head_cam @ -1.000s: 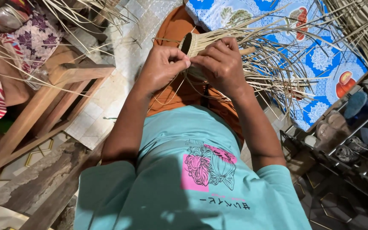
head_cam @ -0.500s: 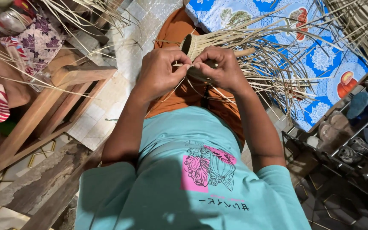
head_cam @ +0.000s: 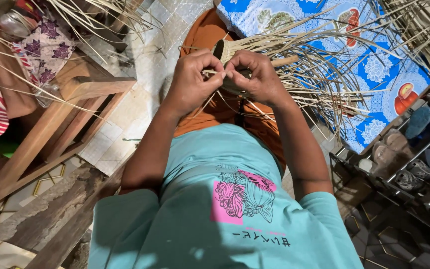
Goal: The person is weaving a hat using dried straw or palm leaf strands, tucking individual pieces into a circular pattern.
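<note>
Both hands meet over the lap — left hand (head_cam: 191,82) and right hand (head_cam: 256,77) each pinch thin straw strands at the half-woven straw basket (head_cam: 225,52), fingertips pressed together. The basket sits just above the orange skirt (head_cam: 205,35), loose strands (head_cam: 319,74) fanning right over the blue floral cloth (head_cam: 374,65).

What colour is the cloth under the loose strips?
Blue with white flowers and red motifs, on the cloth; head view.

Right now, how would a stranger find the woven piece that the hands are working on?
Start at the blue flowered cloth at the top. Beside it, over the orange lap, both hands meet on a small tan woven piece. Unlike the loose strips around, its strands are tightly plaited at one end and fan out rightwards.
</note>
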